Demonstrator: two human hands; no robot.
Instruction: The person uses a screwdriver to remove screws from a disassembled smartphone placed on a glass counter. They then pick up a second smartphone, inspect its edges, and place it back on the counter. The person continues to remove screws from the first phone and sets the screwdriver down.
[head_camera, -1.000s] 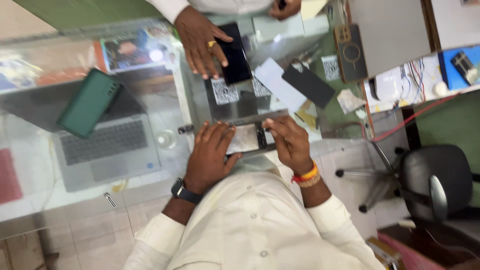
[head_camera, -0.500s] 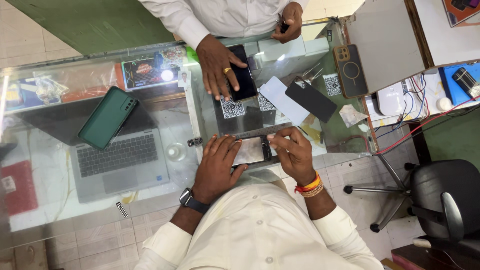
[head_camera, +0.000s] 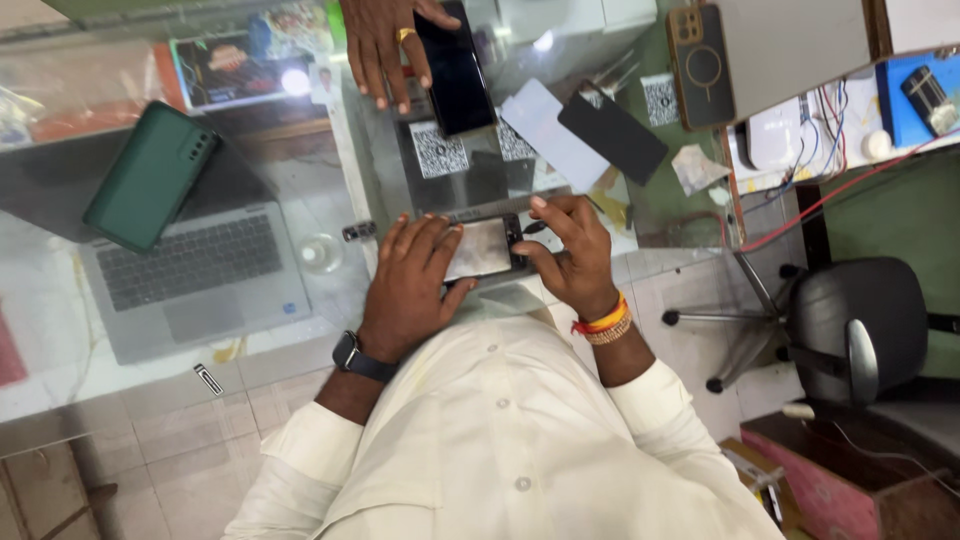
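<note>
Green phone (head_camera: 150, 175): matte, rounded slab, upper left of the frame, lying on a grey laptop (head_camera: 190, 275).
Desk (head_camera: 330, 170): clear glass top, bare patch between laptop and hands.
Left hand (head_camera: 410, 285): fingers flat and spread on the left end of the black smartphone (head_camera: 485, 248) at frame centre.
Right hand (head_camera: 570, 250): curled, pinching a thin dark tool (head_camera: 534, 227) at the smartphone's right edge.
Another person's hand (head_camera: 385, 45): top centre, touching a glossy black phone (head_camera: 455, 65).
</note>
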